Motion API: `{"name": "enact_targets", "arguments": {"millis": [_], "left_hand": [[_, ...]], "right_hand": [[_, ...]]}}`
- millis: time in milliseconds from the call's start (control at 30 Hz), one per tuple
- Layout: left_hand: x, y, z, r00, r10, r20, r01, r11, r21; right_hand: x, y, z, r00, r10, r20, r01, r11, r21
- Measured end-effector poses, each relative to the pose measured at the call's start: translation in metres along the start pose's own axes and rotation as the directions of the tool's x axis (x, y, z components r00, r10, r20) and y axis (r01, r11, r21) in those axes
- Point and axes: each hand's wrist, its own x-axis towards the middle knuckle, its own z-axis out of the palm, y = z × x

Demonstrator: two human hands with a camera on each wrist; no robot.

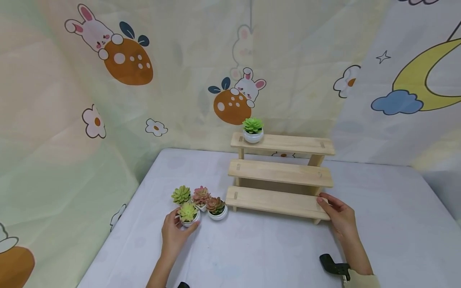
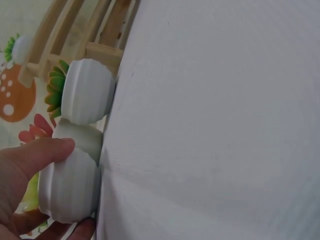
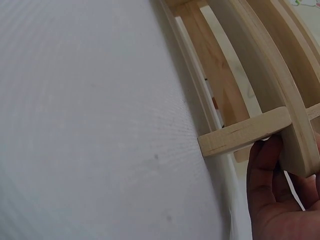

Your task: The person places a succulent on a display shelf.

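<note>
My left hand (image 1: 173, 235) holds a small potted succulent (image 1: 188, 213) with yellow-green leaves, thumb on one side of its white ribbed pot (image 2: 71, 189) and fingers on the other. Touching or close beside it are a green succulent (image 1: 181, 194), a pink one (image 1: 201, 196) and a reddish-brown one (image 1: 216, 205). My right hand (image 1: 341, 219) grips the right end of the lowest board of a three-tier wooden shelf (image 1: 277, 202), thumb on top. In the right wrist view, its fingers (image 3: 265, 170) curl under that board beside the leg. A bright green succulent (image 1: 253, 128) stands at the top tier's left end.
The shelf stands on a table with a white cloth (image 1: 237, 256), close to the back edge. A printed fabric backdrop (image 1: 187, 80) hangs behind and along the left side. A black strap piece (image 1: 333, 265) sits at my right wrist.
</note>
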Motion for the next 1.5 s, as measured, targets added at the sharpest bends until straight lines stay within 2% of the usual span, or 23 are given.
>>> {"name": "enact_targets", "arguments": {"millis": [200, 333, 600, 900, 1167, 1333, 1500], "left_hand": [[-0.004, 0.001, -0.002, 1.000, -0.017, -0.005, 0.017, 1.000, -0.014], [-0.009, 0.003, -0.004, 1.000, -0.004, -0.013, 0.004, 1.000, -0.013], [-0.014, 0.013, -0.008, 0.999, 0.034, -0.011, -0.033, 0.999, 0.007], [-0.015, 0.025, -0.005, 0.995, 0.103, -0.008, -0.103, 0.995, -0.015], [-0.020, 0.034, -0.005, 0.993, 0.114, 0.008, -0.114, 0.993, -0.010], [-0.022, 0.037, -0.005, 0.989, 0.148, 0.005, -0.147, 0.989, -0.018], [-0.019, 0.039, -0.003, 0.980, 0.201, -0.001, -0.201, 0.979, -0.026]], "right_hand": [[-0.001, 0.000, -0.002, 1.000, -0.002, -0.003, 0.002, 1.000, -0.011], [-0.002, 0.000, -0.002, 1.000, 0.003, -0.004, -0.003, 1.000, 0.000], [-0.001, -0.001, -0.004, 1.000, -0.015, 0.002, 0.015, 1.000, 0.018], [0.002, -0.001, -0.003, 1.000, -0.008, -0.029, 0.007, 1.000, -0.024], [0.001, 0.001, -0.002, 1.000, -0.020, -0.014, 0.020, 1.000, 0.000], [0.000, 0.001, -0.002, 1.000, -0.018, -0.017, 0.018, 1.000, 0.024], [0.001, 0.000, 0.000, 1.000, -0.021, -0.010, 0.022, 1.000, 0.006]]}}
